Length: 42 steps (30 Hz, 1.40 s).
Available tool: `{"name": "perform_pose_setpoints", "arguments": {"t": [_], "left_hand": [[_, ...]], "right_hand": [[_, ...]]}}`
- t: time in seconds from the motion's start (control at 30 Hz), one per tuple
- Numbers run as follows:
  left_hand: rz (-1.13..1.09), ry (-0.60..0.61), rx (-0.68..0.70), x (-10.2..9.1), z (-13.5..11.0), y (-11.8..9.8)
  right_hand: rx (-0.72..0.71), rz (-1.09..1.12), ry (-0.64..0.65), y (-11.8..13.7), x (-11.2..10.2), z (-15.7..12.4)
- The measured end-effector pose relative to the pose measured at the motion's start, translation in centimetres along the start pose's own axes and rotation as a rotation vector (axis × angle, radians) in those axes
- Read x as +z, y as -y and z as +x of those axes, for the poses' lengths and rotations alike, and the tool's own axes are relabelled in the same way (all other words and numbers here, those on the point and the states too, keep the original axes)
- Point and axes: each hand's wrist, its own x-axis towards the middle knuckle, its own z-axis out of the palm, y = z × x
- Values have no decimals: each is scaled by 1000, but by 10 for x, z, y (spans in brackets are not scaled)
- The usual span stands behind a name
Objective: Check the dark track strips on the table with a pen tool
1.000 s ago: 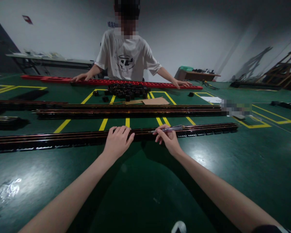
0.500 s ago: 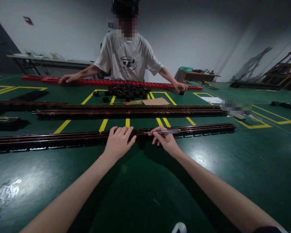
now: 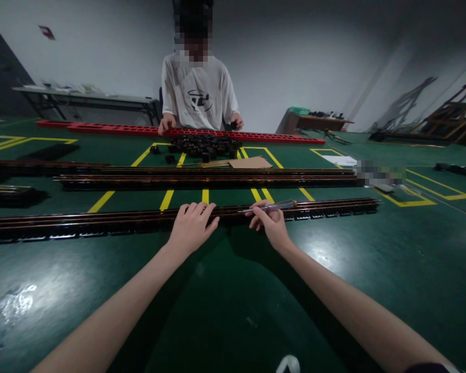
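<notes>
A long dark rail assembly [image 3: 101, 224] with several shiny copper-coloured strips along its top lies across the green table in front of me. My left hand [image 3: 192, 228] rests on the rail near its middle, fingers spread over the strips. Just to the right, my right hand [image 3: 270, 223] grips a slim screwdriver [image 3: 277, 206] with a clear handle. Its thin shaft points left and reaches the rail's top; whether the tip touches a part is too small to tell.
Behind it lies another dark rail bundle [image 3: 209, 180]. Farther back are a heap of small black parts [image 3: 204, 145], a piece of cardboard [image 3: 250, 162] and a long red slotted rail [image 3: 279, 138]. A co-worker in a white T-shirt [image 3: 198, 96] stands across the table [image 3: 202, 321].
My right hand and the screwdriver have shifted slightly right, with the handle end tilting up. My left hand stays on the rail. The co-worker's hands have drawn inward from the red rail's ends.
</notes>
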Motion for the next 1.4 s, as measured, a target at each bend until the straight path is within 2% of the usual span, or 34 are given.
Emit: {"name": "perform_pose_setpoints", "arguments": {"t": [0.2,0.73,1.0,1.17,1.4], "left_hand": [[-14,5,1,0,0,0],[41,-6,-58,-3,-2,0],[11,-43,62,0,-1,1],[15,-44,34,0,-1,0],[75,-66,-16,-3,-2,-3]], "right_hand": [[-15,7,-134,1,0,0],[-38,-48,200,-1,-3,-2],[-49,-106,226,-2,-2,0],[-52,-107,227,0,-2,-1],[-25,-37,142,0,0,-1]]}}
